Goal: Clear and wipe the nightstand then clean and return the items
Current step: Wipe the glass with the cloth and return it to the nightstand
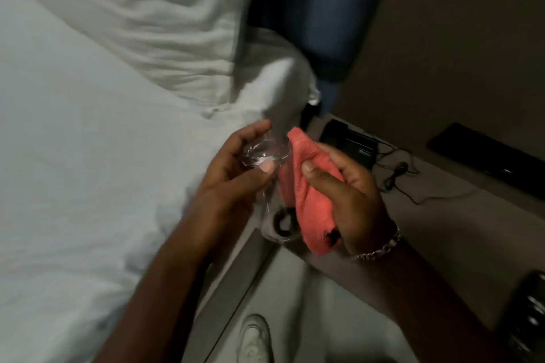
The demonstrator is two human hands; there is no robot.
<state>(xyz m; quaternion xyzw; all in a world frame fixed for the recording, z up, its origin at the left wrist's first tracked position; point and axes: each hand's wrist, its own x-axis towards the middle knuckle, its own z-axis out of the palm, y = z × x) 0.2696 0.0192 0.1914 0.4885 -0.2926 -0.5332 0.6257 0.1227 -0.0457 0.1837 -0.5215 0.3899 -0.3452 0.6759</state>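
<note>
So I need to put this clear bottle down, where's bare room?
The bed sheet left of the left hand is bare. The nightstand is free near the right hand, below the cable. Its back is crowded: the phone and a dark slab.

A white pillow (165,26) lies on the white bed (73,170), beside a blue headboard (330,8)
</note>
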